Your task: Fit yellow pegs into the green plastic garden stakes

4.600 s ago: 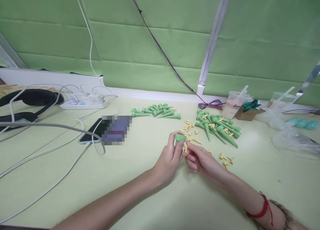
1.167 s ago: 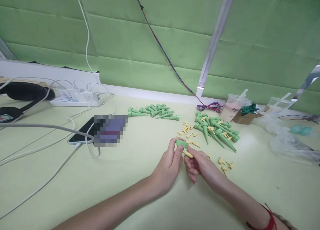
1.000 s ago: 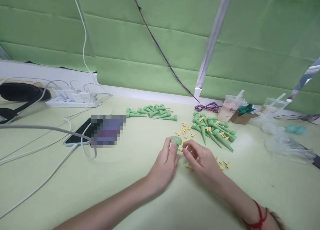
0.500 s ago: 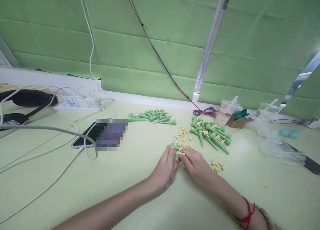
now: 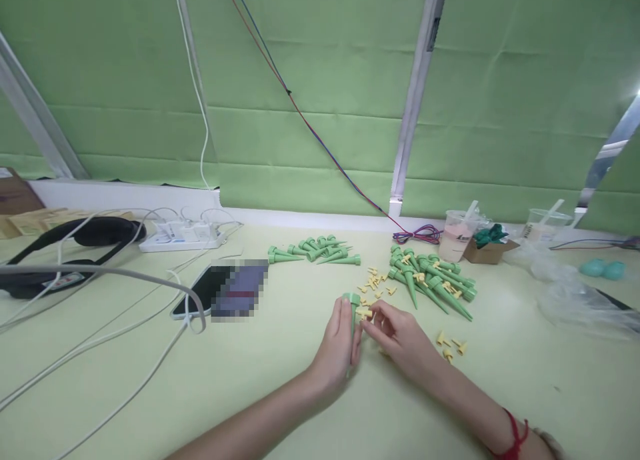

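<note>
- The left hand (image 5: 336,345) is closed around a green spike (image 5: 353,306), wide collar up, its point hidden down in the palm.
- The right hand (image 5: 400,333) pinches a small yellow plug (image 5: 364,311) at its fingertips, pressed against the side of the spike just under the collar.
- A second ago the plug was held a little apart from the collar; now the two touch, so the fitting looks under way, though I cannot tell whether the plug is seated.
- Both hands have sunk closer to the table (image 5: 280,380) than they were a few seconds back.
- More yellow plugs (image 5: 376,281) lie scattered just beyond the hands, with a few plugs (image 5: 450,347) to the right.
- A pile of green spikes (image 5: 434,279) sits near, and a smaller row of spikes (image 5: 315,250) lies farther off toward the phone (image 5: 200,293).
</note>
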The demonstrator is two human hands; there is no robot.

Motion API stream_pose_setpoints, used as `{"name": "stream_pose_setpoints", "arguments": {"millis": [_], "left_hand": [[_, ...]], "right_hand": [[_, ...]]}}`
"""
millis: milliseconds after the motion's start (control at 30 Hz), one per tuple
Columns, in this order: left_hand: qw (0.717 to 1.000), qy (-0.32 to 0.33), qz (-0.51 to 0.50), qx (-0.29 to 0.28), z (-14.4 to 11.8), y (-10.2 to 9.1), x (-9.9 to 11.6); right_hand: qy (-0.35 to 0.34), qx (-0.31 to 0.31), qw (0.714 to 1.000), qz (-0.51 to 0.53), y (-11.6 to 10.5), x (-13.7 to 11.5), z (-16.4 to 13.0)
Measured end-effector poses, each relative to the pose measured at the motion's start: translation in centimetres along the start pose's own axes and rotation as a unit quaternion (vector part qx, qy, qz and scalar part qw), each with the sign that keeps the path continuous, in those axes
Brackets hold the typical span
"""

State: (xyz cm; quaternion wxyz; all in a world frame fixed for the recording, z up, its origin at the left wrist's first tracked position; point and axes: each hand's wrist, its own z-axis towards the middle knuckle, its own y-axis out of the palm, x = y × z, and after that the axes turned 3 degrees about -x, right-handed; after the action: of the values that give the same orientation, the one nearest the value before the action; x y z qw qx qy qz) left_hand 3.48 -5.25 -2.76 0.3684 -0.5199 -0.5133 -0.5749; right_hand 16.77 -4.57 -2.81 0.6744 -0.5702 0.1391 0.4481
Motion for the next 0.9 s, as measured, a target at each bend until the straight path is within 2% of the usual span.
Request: {"name": "stream_pose_setpoints", "arguments": {"millis": [100, 333, 567, 733, 900], "left_hand": [[0.999, -0.034, -0.003, 0.004, 0.0, -0.1, 0.0], [0.999, -0.034, -0.024, -0.014, 0.1, -0.2, -0.5], [0.998, -0.050, -0.032, 0.001, 0.5, -0.5, -0.8], [0.997, -0.071, -0.025, 0.002, 0.5, -0.6, -0.6], [0.997, -0.074, -0.010, -0.012, 0.7, -0.5, -0.8]], "right_hand": [[-0.038, 0.002, 0.997, -0.064, -0.3, 0.2, 0.0], [-0.049, 0.026, 0.991, -0.121, 0.1, 0.0, 0.0], [-0.036, 0.035, 0.995, -0.089, 0.2, 0.2, -0.1], [-0.083, 0.044, 0.994, -0.056, 0.1, 1.0, 0.2], [-0.102, 0.030, 0.990, -0.093, 0.0, 1.8, 0.3]]}}
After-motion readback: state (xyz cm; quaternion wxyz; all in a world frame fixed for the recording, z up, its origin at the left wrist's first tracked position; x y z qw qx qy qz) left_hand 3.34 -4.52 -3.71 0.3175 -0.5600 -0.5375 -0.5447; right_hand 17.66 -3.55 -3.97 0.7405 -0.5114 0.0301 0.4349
